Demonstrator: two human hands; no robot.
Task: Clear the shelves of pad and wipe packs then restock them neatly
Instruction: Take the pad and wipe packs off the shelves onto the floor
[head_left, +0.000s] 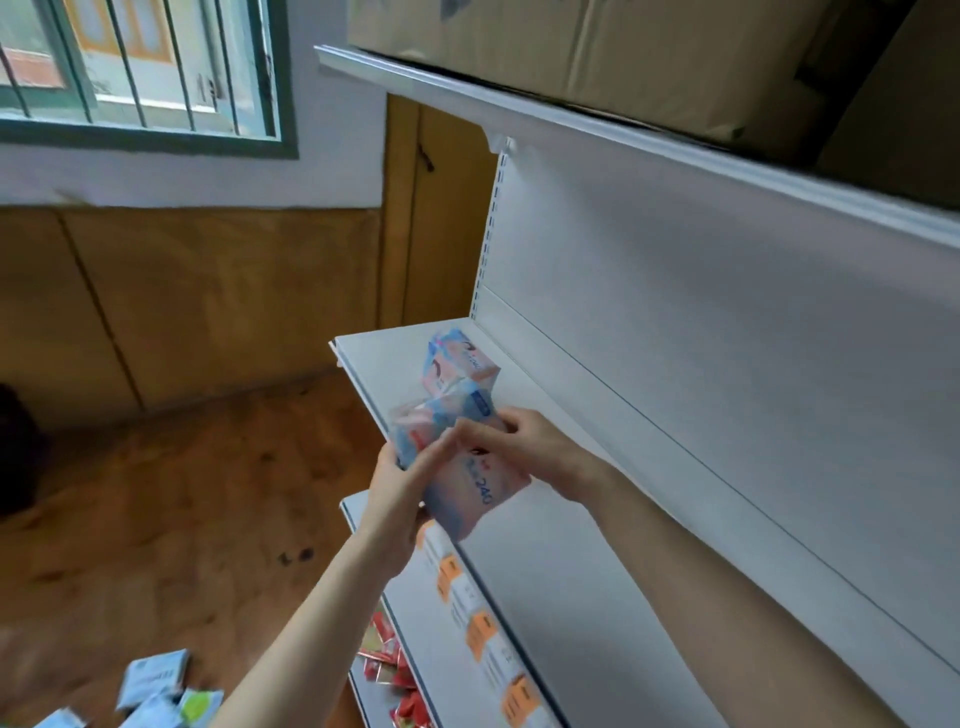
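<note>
Left hand: the left hand (402, 480) cups a bundle of pink-and-blue soft plastic pad packs (415, 434) from below and outside, fingers curled round them; the count is blurred, looks like two or three.
Right hand: the right hand (524, 449) comes in from the shelf side, fingers closed over the top edge of the nearest pink pack marked 240 (467, 491).
Where the packs are: held in the air over the front lip of the white metal middle shelf (379, 364), near its left end.
Already shelved: one matching pink-and-blue pack (457, 364) stands upright on that shelf, just behind the bundle, towards the back panel.
Key relation: the 240 pack hangs tilted, long axis running down and towards the person; the shelved one lies up and away from the grip.
Nearer hand: the right, I'd judge, since it sits between bundle and shelf.
Next move needs: probably turning the pack upright beside its neighbour.
Still waiting: pale blue and green packs (156, 680) lie on the brown floor, lower left.
</note>
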